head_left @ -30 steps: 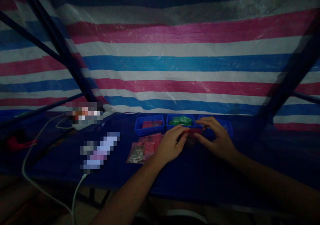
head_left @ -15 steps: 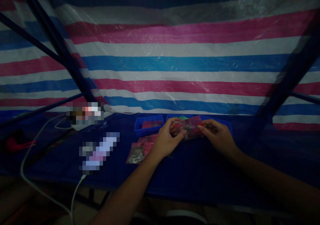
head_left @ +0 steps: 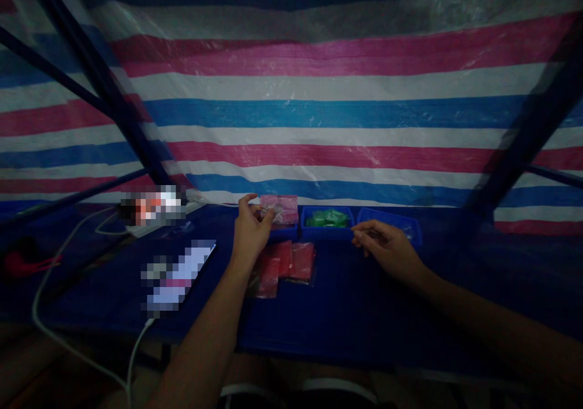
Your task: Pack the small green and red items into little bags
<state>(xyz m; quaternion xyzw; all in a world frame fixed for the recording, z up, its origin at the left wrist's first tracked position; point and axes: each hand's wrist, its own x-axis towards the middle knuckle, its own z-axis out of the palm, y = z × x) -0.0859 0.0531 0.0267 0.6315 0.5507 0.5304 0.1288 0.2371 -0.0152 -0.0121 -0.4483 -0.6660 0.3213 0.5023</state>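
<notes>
My left hand [head_left: 252,230] pinches a pinkish clear plastic bag [head_left: 283,207] between thumb and fingers, holding it up over the left blue tray [head_left: 285,235]. My right hand [head_left: 387,246] is in front of the right blue tray [head_left: 392,218], its thumb and fingertips pressed together; whatever is between them is too small to make out. Green plastic packets [head_left: 328,218] fill the middle blue tray [head_left: 325,234]. Below the left tray, several red and pink flat packets [head_left: 301,261] overlap on the blue table [head_left: 328,318], partly behind my left wrist.
On the left of the table lies a blurred-out phone [head_left: 182,278] with a white cable [head_left: 135,342] running off the front edge. Behind it is a white power strip [head_left: 141,228]. A striped tarp [head_left: 319,114] hangs behind the table, between dark metal poles [head_left: 132,136].
Both hands were together on the plastic bag. Now my left hand has carried it leftward over the left tray, while my right hand has let go of it. The green packets are now uncovered.
</notes>
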